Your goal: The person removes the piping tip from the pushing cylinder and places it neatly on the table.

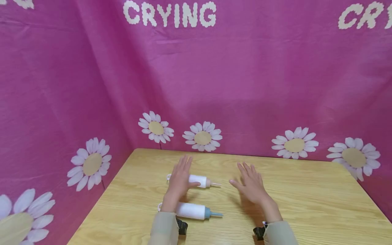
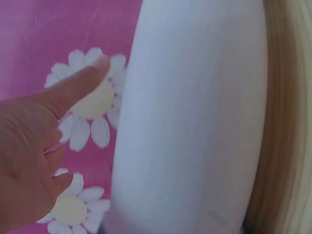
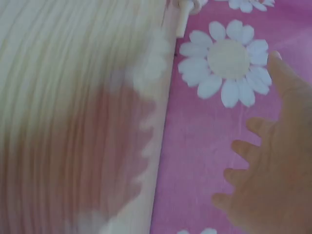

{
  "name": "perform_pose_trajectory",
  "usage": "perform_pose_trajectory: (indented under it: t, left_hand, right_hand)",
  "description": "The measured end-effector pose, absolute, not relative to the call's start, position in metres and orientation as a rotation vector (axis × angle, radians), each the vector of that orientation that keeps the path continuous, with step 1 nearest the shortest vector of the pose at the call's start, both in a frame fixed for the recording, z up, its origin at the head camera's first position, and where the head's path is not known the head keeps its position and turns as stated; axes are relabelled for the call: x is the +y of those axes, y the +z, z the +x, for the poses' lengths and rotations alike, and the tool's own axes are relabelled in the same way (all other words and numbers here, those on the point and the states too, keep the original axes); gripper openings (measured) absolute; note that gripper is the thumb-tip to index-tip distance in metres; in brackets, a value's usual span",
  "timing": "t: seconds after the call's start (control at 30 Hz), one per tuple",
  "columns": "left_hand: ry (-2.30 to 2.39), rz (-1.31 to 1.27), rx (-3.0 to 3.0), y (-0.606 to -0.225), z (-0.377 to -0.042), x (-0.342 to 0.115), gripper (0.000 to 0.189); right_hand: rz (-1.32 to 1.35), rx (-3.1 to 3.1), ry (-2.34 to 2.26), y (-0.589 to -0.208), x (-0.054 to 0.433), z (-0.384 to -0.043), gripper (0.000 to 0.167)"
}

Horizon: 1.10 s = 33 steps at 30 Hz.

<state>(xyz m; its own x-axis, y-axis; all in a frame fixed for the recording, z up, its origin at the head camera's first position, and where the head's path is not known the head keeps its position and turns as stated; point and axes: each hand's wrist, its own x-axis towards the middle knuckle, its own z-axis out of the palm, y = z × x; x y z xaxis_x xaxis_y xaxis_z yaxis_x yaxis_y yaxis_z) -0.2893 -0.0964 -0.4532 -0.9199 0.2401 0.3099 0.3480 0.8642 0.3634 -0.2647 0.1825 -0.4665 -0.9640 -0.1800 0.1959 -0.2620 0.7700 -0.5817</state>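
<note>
White bottles [image 1: 191,211] lying on table [image 1: 306,204] | left hand [image 1: 179,180] outstretched | right hand [image 1: 251,185] spread | magenta cloth [image 1: 214,68] reads "CRYING"

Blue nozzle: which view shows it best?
Head: the blue nozzle shows whole, nothing in front. Neither wrist view shows it: left has a white bottle's body close up, right a pale nozzle at the top.

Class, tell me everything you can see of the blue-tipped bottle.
The blue-tipped bottle looks plastic: a white cylindrical body, a muted blue cap and a thin blue nozzle. It lies on its side on the table, nozzle pointing right, nearer the viewer than the other bottle. The left arm crosses above it, hiding part; whether they touch is unclear. A white loop shows at its left end.
</note>
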Motion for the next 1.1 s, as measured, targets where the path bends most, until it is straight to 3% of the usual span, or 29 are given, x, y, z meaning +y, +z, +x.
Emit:
perform_pose_trajectory:
  t: [0.63, 0.83, 1.1]
  left_hand:
    - [-0.632, -0.481, -2.914, -0.465, -0.295, -0.123, 0.079]
    - [-0.716, -0.435, -2.945, -0.467, -0.298, -0.128, 0.073]
    - [-0.869, -0.359, -2.941, -0.47, -0.3, -0.133, 0.059]
  right_hand:
    - [0.698, -2.904, 0.98, -0.486, 0.127, -0.287, 0.074]
    - [0.75, -2.92, 0.976, -0.486, 0.118, -0.296, 0.064]
    - [0.835, -2.894, 0.939, -0.489, 0.11, -0.301, 0.038]
